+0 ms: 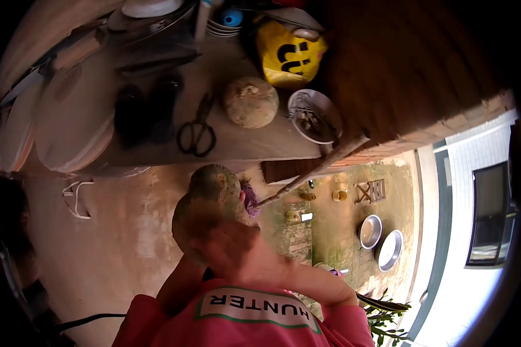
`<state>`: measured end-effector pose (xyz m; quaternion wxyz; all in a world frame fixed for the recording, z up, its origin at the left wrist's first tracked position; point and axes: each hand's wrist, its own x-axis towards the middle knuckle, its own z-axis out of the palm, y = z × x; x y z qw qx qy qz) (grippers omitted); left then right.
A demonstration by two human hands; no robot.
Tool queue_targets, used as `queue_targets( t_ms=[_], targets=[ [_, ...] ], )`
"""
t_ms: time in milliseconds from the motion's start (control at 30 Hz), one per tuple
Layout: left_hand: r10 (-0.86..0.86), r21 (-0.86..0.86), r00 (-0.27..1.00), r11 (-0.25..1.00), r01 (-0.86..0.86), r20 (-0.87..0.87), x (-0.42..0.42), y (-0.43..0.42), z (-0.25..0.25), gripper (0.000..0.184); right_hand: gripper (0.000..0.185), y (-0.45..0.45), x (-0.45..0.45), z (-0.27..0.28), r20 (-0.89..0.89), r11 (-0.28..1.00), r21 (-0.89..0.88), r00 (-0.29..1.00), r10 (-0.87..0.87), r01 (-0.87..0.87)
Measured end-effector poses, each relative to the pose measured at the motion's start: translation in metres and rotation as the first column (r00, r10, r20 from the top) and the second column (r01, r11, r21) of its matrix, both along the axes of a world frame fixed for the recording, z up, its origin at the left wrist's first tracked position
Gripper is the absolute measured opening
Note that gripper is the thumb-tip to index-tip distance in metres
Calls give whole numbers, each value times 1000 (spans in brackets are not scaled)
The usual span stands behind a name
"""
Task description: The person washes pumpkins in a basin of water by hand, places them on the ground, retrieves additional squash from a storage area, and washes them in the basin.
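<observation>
In the head view, your mottled gourd point(213, 184) is in front of your chest, below the table's front edge in the picture. Your right hand point(228, 243) lies over its lower part, blurred; whether those fingers are wide, narrow or closed on the skin, you cannot tell from here. Your left forearm point(176, 283) runs up to the same place, but the left hand is lost behind the gourd and the right hand, so you cannot tell its grip either. Just beside the gourd on the picture's right you have a purple tuft point(250, 202), with a wooden stick point(324, 165) slanting away from it.

On the table point(214, 72) ahead of you is a round gourd point(250, 104), between black-handled scissors point(197, 139) and a pale bowl point(331, 110) of small items too indistinct to name. A yellow bag point(286, 58) sits behind these, and near it a blue ball-like thing point(231, 18) rests by stacked white dishes point(223, 30). To the scissors' left you see two dark objects point(163, 107).

Lower right, on the ground well apart from you, two metal basins point(390, 251) stand near each other, with a small wooden stool point(370, 191) beyond them.
</observation>
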<state>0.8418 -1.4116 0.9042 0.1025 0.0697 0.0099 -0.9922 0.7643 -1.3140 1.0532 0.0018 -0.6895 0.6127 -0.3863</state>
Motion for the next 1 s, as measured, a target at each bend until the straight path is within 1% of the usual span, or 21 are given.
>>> queue_targets(
  t_ms=[67,200,267,367,467,567,667,700,767,867,967,1000],
  targets=[
    [52,24,999,998,-51,-16,7,-22,0,90,45,-12,13,-10,-17,1000,14,1000,20,-20],
    [145,45,989,989,-143,-35,14,-55,-2,91,48,-29,24,-22,21,997,18,997,76,-76],
    [171,48,985,984,-170,-33,16,-62,-3,91,50,-33,32,-30,61,993,18,992,112,-114],
    [169,65,985,984,-167,-29,18,-71,-6,92,50,-40,37,-31,41,986,71,988,148,-151],
    [167,77,986,983,-165,-15,23,-72,-9,92,50,-42,34,-27,46,967,184,984,172,-178],
    [158,96,987,983,-157,-2,28,-71,-11,93,49,-40,30,-22,20,957,237,985,169,-169],
    [145,118,989,982,-147,24,33,-64,-16,93,52,-33,26,-21,128,874,417,968,215,-249],
    [141,121,989,982,-145,37,37,-63,-16,93,53,-32,25,-22,139,868,426,966,217,-256],
    [131,137,989,981,-139,61,43,-59,-19,94,54,-30,24,-26,165,855,442,962,219,-270],
    [112,160,988,979,-127,102,52,-51,-26,94,48,-30,28,-39,211,931,303,967,141,-202],
    [80,192,988,976,-104,129,59,-42,-33,95,42,-26,23,-43,232,936,294,964,128,-195],
    [69,199,988,975,-96,138,61,-39,-35,95,41,-27,16,-43,255,945,251,956,145,-210]
  ],
)
